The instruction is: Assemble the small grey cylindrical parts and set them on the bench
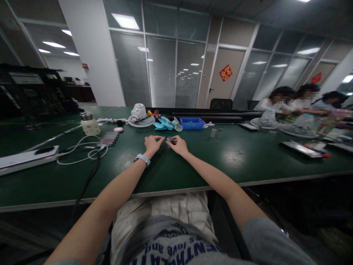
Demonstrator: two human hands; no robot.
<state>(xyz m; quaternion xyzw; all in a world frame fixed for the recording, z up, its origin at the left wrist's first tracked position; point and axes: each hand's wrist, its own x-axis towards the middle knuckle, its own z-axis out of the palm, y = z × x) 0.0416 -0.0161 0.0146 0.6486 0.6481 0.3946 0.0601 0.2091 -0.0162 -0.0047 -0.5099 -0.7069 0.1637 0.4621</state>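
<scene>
My left hand [153,144], with a watch at its wrist, is held just above the green table, thumb and forefinger pinched together. Whatever is at its fingertips is too small to make out. Close by on the right, my right hand [178,144] grips a small round grey metal part [169,138] between thumb and fingers. The two hands' fingertips are nearly touching. Beyond them lie light-blue fan blades [165,124] and a white fan body with its grille [140,119]. A small metal cylinder [213,133] stands to the right.
A blue tray [192,123] sits behind my hands. To the left are a bottle [90,125], a white cable [89,151], a phone-like object [108,139] and a long white device [29,158]. Several people work at the far right, near more fan parts and a tablet-like device [302,149].
</scene>
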